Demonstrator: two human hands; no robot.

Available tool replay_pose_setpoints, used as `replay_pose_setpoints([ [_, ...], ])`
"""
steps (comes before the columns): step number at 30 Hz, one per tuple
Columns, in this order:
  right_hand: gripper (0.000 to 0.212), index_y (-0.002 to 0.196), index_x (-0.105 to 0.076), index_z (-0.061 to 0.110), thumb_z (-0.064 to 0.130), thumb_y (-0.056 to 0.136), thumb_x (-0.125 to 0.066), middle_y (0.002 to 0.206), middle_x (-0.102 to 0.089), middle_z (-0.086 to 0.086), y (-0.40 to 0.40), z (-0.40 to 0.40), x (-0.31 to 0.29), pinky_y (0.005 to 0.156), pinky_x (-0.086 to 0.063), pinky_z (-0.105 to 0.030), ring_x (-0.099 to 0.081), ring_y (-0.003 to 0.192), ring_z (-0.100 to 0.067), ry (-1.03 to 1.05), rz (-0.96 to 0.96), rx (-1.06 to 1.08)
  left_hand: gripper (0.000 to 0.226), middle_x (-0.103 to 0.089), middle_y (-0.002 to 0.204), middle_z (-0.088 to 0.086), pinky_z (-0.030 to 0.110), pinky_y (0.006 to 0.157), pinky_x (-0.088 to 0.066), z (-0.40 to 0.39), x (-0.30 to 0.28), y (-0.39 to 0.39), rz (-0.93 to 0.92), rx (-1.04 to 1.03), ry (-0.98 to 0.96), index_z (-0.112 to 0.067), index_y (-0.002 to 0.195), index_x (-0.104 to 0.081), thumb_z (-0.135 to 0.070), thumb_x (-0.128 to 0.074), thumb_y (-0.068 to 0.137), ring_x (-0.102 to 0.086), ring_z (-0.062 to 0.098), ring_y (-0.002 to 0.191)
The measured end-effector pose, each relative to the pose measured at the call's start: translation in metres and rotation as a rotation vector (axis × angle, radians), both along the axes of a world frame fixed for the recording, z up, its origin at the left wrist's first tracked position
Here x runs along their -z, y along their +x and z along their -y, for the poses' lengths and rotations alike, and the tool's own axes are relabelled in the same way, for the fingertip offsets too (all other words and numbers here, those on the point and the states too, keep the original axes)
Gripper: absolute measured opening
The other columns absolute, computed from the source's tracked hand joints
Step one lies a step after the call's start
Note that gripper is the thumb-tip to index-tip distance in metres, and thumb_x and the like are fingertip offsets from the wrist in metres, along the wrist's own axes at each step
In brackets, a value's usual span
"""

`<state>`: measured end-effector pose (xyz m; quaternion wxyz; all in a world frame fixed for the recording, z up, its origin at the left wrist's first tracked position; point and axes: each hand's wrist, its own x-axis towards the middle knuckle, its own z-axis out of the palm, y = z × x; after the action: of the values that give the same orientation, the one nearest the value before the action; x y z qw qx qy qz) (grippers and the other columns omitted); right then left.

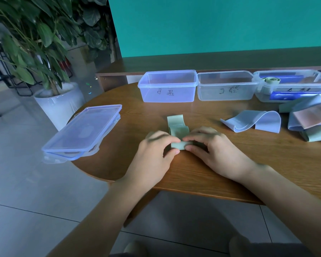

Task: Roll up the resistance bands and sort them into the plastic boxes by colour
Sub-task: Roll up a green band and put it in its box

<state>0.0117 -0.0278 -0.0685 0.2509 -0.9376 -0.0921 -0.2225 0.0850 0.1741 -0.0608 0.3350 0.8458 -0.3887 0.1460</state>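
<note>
Three boxes point(168, 86), wooden table point(137, 117), teal wall point(211, 25)

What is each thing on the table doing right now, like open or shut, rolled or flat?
green band: partly rolled, far end loose
left hand: pinching the roll
right hand: pinching the roll
left box: open, empty
middle box: open, empty
right box: open, holds a rolled green band
lids: off, stacked at the table's left edge
blue band: unrolled, wavy
band pile: unrolled, heaped
</note>
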Motion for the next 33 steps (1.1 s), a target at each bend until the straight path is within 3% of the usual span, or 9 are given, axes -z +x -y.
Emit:
replay_pose_setpoints([
  [4, 0.03, 0.125, -0.07, 0.019, 0.03, 0.099, -0.061, 0.116, -0.06, 0.005, 0.003, 0.0, 0.0, 0.098, -0.047, -0.029, -0.057, 0.107, -0.014, -0.048, 0.013, 0.011, 0.021, -0.066, 0.107, -0.012, 0.018, 0.083, -0.045, 0.002, 0.0, 0.007, 0.0, 0.005, 0.017, -0.024, 0.111, -0.075, -0.023, -0.073, 0.091, -0.054, 0.003, 0.093],
  [8, 0.03, 0.123, -0.072, 0.019, 0.022, 0.093, -0.072, 0.117, -0.064, 0.004, 0.002, 0.001, -0.001, 0.095, -0.039, -0.011, -0.055, 0.1, -0.002, -0.036, 0.047, 0.018, 0.023, -0.067, 0.111, -0.007, 0.024, 0.088, -0.049, 0.003, 0.0, 0.012, -0.003, 0.009, 0.029, -0.022, 0.116, -0.074, -0.024, -0.069, 0.094, -0.059, 0.008, 0.097],
  [10, 0.03, 0.121, -0.073, 0.019, 0.021, 0.091, -0.074, 0.117, -0.065, 0.005, 0.005, 0.002, -0.001, 0.095, -0.04, -0.01, -0.058, 0.103, -0.004, -0.033, 0.041, 0.019, 0.026, -0.065, 0.114, -0.007, 0.027, 0.09, -0.049, 0.004, -0.001, 0.012, -0.025, 0.002, 0.05, -0.024, 0.119, -0.072, -0.026, -0.068, 0.094, -0.059, 0.01, 0.099],
  [14, 0.028, 0.117, -0.074, 0.018, 0.019, 0.09, -0.076, 0.112, -0.063, 0.012, 0.011, 0.004, 0.0, 0.095, -0.04, -0.009, -0.059, 0.102, -0.004, 0.006, 0.052, 0.02, 0.034, -0.06, 0.109, -0.016, 0.008, 0.08, -0.041, 0.003, -0.003, 0.01, -0.085, -0.044, 0.019, -0.029, 0.122, -0.068, -0.029, -0.074, 0.089, -0.054, -0.002, 0.087],
  [20, 0.027, 0.118, -0.074, 0.021, 0.024, 0.091, -0.074, 0.113, -0.067, 0.011, 0.015, 0.007, -0.001, 0.095, -0.038, -0.007, -0.058, 0.102, 0.0, 0.026, 0.018, 0.018, 0.023, -0.06, 0.101, -0.02, 0.007, 0.072, -0.039, 0.003, -0.005, 0.008, -0.139, -0.075, 0.027, -0.032, 0.112, -0.068, -0.031, -0.074, 0.089, -0.055, -0.002, 0.085],
  [23, 0.027, 0.117, -0.073, 0.022, 0.026, 0.091, -0.075, 0.104, -0.066, 0.016, 0.014, 0.006, -0.001, 0.092, -0.043, -0.01, -0.059, 0.095, 0.004, 0.077, 0.011, 0.052, 0.022, -0.061, 0.104, -0.018, 0.012, 0.075, -0.043, 0.004, -0.004, 0.011, -0.12, -0.06, 0.035, -0.03, 0.112, -0.068, -0.031, -0.073, 0.09, -0.055, 0.002, 0.088],
  [26, 0.02, 0.111, -0.072, 0.021, 0.028, 0.092, -0.073, 0.093, -0.065, 0.022, 0.014, 0.005, -0.002, 0.082, -0.041, -0.005, -0.059, 0.085, 0.01, 0.09, 0.016, 0.065, 0.024, -0.06, 0.111, -0.015, 0.021, 0.084, -0.048, 0.006, -0.002, 0.013, -0.083, -0.049, 0.059, -0.028, 0.116, -0.066, -0.032, -0.069, 0.093, -0.054, 0.004, 0.099],
  [29, 0.02, 0.112, -0.073, 0.024, 0.032, 0.095, -0.069, 0.098, -0.073, 0.01, 0.016, 0.006, -0.002, 0.078, -0.041, -0.012, -0.058, 0.083, -0.002, 0.071, -0.006, 0.077, 0.026, -0.058, 0.116, -0.009, 0.024, 0.09, -0.048, 0.008, 0.0, 0.015, 0.05, -0.049, 0.069, -0.021, 0.118, -0.068, -0.028, -0.07, 0.093, -0.052, 0.009, 0.108],
  [33, 0.023, 0.116, -0.073, 0.022, 0.032, 0.097, -0.065, 0.108, -0.068, 0.009, 0.019, 0.008, -0.003, 0.084, -0.037, -0.01, -0.054, 0.093, -0.001, 0.06, -0.002, 0.062, 0.022, -0.06, 0.113, -0.008, 0.021, 0.091, -0.045, 0.009, -0.001, 0.015, 0.128, -0.035, 0.08, -0.02, 0.115, -0.07, -0.022, -0.07, 0.093, -0.051, 0.009, 0.109],
])
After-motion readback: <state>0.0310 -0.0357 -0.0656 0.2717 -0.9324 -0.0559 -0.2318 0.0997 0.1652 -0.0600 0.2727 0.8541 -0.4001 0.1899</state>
